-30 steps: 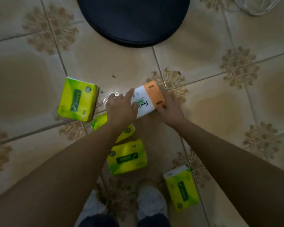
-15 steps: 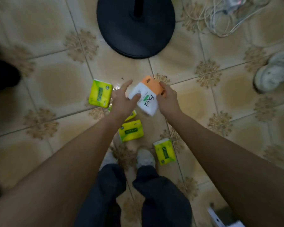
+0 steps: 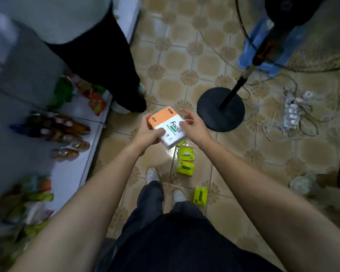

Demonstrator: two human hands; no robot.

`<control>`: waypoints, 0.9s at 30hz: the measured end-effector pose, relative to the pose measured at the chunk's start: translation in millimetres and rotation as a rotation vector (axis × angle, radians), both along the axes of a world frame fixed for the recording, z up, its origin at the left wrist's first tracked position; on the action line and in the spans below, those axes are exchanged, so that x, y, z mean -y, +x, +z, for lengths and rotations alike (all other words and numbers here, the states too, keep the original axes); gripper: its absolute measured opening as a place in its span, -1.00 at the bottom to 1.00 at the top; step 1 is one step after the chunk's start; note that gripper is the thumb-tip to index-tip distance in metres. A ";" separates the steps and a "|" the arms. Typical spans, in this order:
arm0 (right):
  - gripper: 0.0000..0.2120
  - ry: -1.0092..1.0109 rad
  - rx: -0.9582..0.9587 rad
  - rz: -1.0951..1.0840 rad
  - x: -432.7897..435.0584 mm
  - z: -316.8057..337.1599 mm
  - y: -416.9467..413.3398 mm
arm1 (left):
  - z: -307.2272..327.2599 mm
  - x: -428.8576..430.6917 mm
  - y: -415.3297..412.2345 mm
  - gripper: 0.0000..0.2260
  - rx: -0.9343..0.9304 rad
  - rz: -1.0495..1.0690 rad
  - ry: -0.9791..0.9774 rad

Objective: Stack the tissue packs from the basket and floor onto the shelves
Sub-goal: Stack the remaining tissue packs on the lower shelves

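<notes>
An orange-and-white tissue pack is lifted well above the floor between both hands. My left hand grips its left side, thumb lying on the white face. My right hand pinches the pack's right edge, with the other fingers spread. Three yellow-green tissue packs lie on the tiled floor below: one just under the held pack, one behind it, one by my right foot. White shelves run along the left. No basket is in view.
The shelves hold bottles and snack bags. Another person's dark trouser legs stand at the shelf end. A fan's black round base and pole sit to the right, beside a power strip with tangled cables.
I have risen from a crouch, lifting the orange-and-white pack off the floor. The view has swung left and now takes in the shelves and the other person.
</notes>
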State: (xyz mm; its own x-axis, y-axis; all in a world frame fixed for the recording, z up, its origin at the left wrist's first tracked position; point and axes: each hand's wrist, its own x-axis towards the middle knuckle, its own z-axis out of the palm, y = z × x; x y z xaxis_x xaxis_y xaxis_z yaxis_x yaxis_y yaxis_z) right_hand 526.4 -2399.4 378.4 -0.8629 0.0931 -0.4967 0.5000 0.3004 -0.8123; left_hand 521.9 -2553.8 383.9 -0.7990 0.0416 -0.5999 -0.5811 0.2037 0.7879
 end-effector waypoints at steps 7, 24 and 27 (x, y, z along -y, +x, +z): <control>-0.42 0.007 -0.211 0.361 122.3 84.5 16.5 | 73.7 90.9 47.1 -0.67 -0.150 0.721 0.139; -0.47 -0.017 -0.461 1.127 471.5 129.6 147.7 | 121.4 432.9 255.4 -0.64 -0.287 0.954 -0.463; -0.52 -0.048 -0.453 1.133 522.3 132.7 175.5 | 123.8 473.0 288.0 -0.68 -0.284 0.986 -0.507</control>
State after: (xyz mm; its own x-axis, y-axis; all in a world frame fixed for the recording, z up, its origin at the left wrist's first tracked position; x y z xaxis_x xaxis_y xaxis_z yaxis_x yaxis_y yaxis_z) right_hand 701.9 -2921.7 511.1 -0.5395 -0.8344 -0.1125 -0.3566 0.3475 -0.8672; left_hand 809.9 -3026.8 507.8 -0.4585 -0.8740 -0.1612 -0.4784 0.0899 0.8735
